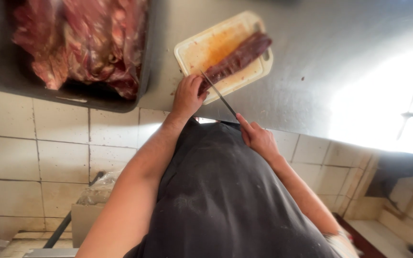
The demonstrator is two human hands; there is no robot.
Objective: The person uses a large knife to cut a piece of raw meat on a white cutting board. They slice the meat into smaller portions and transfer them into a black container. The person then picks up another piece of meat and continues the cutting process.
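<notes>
Lay heaped at far left in a dark tray (pixel 144 71): raw red meat (pixel 82 38); stood on a steel counter (pixel 321 71) above a tiled wall (pixel 34 157); rested just right of the tray, a stained white cutting board (pixel 201 48) bearing a long dark strip of meat (pixel 237 58); pressed down on the strip's near end, left hand (pixel 187 95), fingers curled together over it; slanted from strip to right hand (pixel 258 137), a thin knife (pixel 218 94), handle gripped by closed fingers; hung below, a dark apron (pixel 225 200).
</notes>
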